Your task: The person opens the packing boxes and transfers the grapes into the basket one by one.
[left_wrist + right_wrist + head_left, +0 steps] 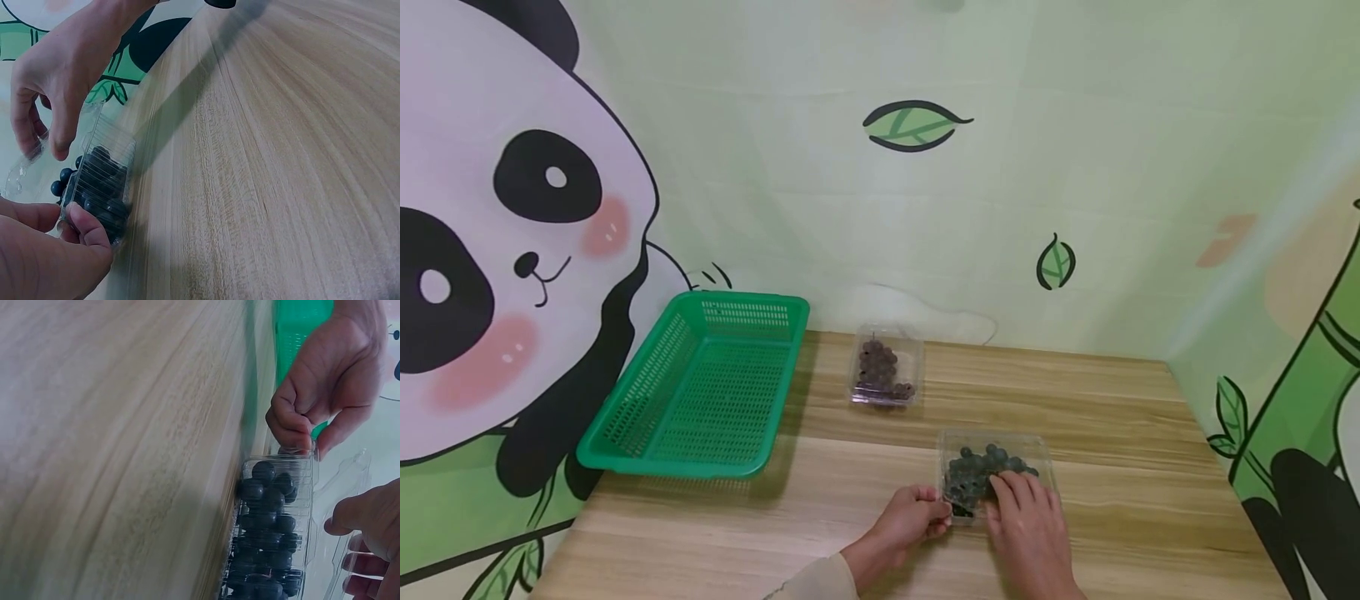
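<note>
A clear plastic clamshell box [946,443] of dark grapes [970,477] sits on the wooden table in front of me. My left hand [908,518] pinches its near left corner between thumb and bent fingers. Above the grapes, my right hand [1032,525] holds the transparent lid [360,467], thumb on one side and fingers on the other. In the right wrist view the lid stands raised off the ribbed box wall. Several grapes heap above the rim in the left wrist view.
A green perforated plastic basket [786,392] stands at the left of the table [1112,417]. Toward the back, a second clear box [910,346] contains reddish-purple grapes [877,367]. Behind the table hangs a pale green backdrop [790,150] with pandas and leaves.
</note>
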{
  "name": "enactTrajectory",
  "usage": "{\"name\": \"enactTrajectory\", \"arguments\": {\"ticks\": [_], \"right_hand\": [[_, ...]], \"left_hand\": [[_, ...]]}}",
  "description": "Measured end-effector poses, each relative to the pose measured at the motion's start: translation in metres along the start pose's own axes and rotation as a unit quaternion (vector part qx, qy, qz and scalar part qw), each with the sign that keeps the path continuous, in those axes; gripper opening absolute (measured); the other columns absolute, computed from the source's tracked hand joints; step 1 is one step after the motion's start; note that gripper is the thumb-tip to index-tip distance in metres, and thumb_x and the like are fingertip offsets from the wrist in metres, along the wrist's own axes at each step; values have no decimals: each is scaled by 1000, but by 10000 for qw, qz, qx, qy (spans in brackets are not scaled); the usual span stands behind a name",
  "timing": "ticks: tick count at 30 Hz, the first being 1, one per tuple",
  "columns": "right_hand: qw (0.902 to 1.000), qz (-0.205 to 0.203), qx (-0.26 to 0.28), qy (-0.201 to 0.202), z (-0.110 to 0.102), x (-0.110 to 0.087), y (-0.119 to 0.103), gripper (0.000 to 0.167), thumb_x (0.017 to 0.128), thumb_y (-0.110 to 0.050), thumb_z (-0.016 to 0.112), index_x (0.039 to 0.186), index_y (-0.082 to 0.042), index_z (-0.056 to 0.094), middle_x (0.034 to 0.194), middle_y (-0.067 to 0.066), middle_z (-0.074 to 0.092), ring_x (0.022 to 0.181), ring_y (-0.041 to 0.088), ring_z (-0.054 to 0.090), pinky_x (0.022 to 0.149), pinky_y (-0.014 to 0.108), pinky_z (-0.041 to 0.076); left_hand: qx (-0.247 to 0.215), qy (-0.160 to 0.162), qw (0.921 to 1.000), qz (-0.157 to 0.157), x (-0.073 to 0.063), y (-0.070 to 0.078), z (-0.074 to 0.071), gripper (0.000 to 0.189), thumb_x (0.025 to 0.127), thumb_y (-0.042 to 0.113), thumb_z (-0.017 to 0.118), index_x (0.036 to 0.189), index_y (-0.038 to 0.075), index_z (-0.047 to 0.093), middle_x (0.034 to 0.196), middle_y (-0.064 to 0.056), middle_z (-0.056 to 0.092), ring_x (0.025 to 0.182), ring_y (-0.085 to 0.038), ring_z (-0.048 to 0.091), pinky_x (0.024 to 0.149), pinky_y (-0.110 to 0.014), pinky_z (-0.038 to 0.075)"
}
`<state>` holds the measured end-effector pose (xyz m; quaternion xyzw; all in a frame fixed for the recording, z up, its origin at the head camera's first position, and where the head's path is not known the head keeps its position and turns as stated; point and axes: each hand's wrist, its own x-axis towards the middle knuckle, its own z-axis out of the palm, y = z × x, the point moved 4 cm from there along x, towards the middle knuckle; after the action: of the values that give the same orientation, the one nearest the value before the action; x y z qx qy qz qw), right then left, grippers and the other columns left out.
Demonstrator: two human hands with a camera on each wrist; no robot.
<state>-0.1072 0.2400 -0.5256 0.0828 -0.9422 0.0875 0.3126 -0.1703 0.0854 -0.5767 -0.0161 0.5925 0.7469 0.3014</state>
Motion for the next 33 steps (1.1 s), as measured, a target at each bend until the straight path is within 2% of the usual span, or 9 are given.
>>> {"name": "enactTrajectory", "arguments": {"ticks": [4, 10, 16, 23, 28, 33], "right_hand": [[9999, -39, 36, 131, 0, -2, 2, 33, 85, -16, 59, 108, 3, 73, 110, 17, 67, 102, 40, 61, 82, 53, 47], [9997, -112, 5, 215, 0, -5, 6, 33, 85, -16, 57, 107, 3, 73, 108, 17, 67, 100, 40, 61, 79, 52, 46], [9998, -101, -49, 144, -1, -8, 10, 30, 83, -10, 62, 108, 2, 73, 109, 17, 68, 100, 40, 61, 79, 51, 47], [10000, 16, -80, -27, -1, -10, 15, 31, 88, -14, 58, 111, -1, 74, 111, 16, 68, 100, 38, 61, 77, 49, 46], [9997, 129, -129, -171, -3, -11, 19, 30, 85, -10, 72, 113, -1, 74, 112, 16, 67, 100, 37, 61, 78, 49, 46], [9994, 155, -202, -221, -5, -14, 25, 34, 81, -7, 78, 113, 0, 73, 113, 17, 67, 102, 38, 60, 78, 50, 46]], "left_hand": [[-12, 12, 10000, 28, 0, 0, 0, 21, 95, -9, 60, 90, 8, 48, 79, -4, 59, 67, -10, 58, 61, -17, 49], [2, -15, 10000, 21, 1, -1, -1, 19, 95, -9, 59, 97, 5, 48, 81, -5, 60, 70, -12, 59, 64, -20, 51], [6, -43, 10000, 44, 1, -2, -1, 18, 95, -10, 59, 100, 3, 47, 82, -6, 60, 70, -12, 58, 64, -19, 49], [117, -30, 9999, 89, 1, 0, -1, 18, 95, -9, 59, 101, 3, 47, 81, -5, 60, 70, -12, 58, 63, -19, 49], [165, -46, 9998, 77, 0, 2, -1, 18, 96, -9, 59, 101, 3, 46, 81, -5, 59, 70, -12, 58, 64, -20, 49], [200, -41, 9998, 55, -1, 4, -1, 17, 96, -9, 58, 101, 3, 47, 81, -5, 59, 70, -12, 58, 64, -20, 50]]}}
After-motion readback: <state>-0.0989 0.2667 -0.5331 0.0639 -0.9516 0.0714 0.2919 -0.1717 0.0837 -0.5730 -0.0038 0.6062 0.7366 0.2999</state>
